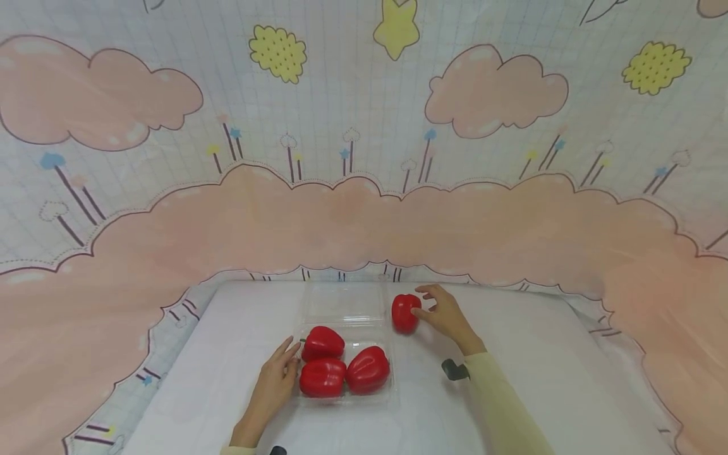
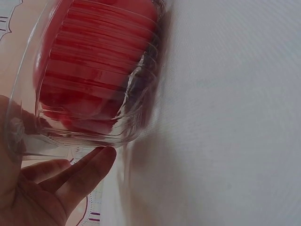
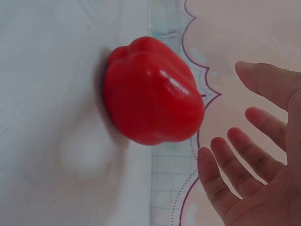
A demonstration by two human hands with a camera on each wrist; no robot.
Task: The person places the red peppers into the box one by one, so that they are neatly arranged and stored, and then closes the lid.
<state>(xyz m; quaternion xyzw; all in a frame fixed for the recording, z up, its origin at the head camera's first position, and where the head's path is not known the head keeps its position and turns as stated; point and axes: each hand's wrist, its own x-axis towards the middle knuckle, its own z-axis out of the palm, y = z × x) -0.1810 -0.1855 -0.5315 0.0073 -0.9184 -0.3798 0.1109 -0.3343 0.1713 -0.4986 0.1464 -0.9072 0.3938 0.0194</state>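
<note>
Beside a single red bell pepper [image 1: 406,314] my right hand [image 1: 446,315] hovers, thumb and fingers spread apart. In the right wrist view the same bell pepper [image 3: 153,94] lies on the white surface, with a gap between it and the right hand [image 3: 256,160]. The clear plastic box [image 1: 375,399] holds three more red bell peppers: one at the back left [image 1: 323,343], one at the front left [image 1: 322,378] and one at the right [image 1: 368,370]. At the box's left side rests my left hand [image 1: 274,381], its fingers fairly straight.
The box's clear lid [image 1: 344,303] lies folded back behind it. Everything sits on a white-covered table [image 1: 512,354]. A hanging cloth [image 1: 364,221] with clouds and stars surrounds the far side.
</note>
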